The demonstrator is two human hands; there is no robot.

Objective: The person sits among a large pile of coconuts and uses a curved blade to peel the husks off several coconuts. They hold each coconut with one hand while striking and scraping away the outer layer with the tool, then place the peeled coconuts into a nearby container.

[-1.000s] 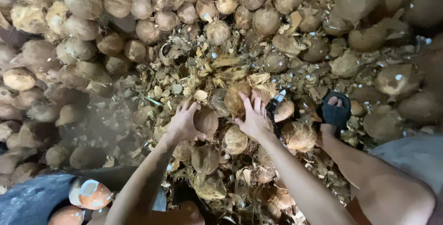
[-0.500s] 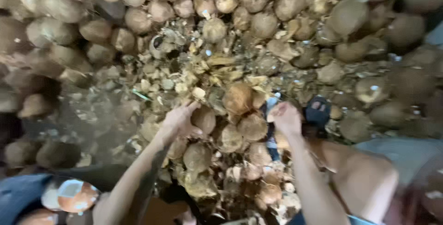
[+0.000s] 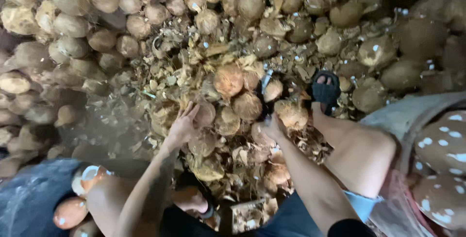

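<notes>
Both hands (image 3: 182, 127) amid crowded coconuts (image 3: 229, 80)

Dim, warm light; centre pile brightest, corners sink into shadow; slight motion blur, wide-angle edge distortion.

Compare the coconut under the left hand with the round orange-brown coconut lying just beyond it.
The coconut under the left hand is partly covered by fingers and duller brown; the orange-brown coconut lies untouched, fully showing and brighter. The first sits nearer the person, the second farther up the heap. Both are husked, fibrous and round.
</notes>
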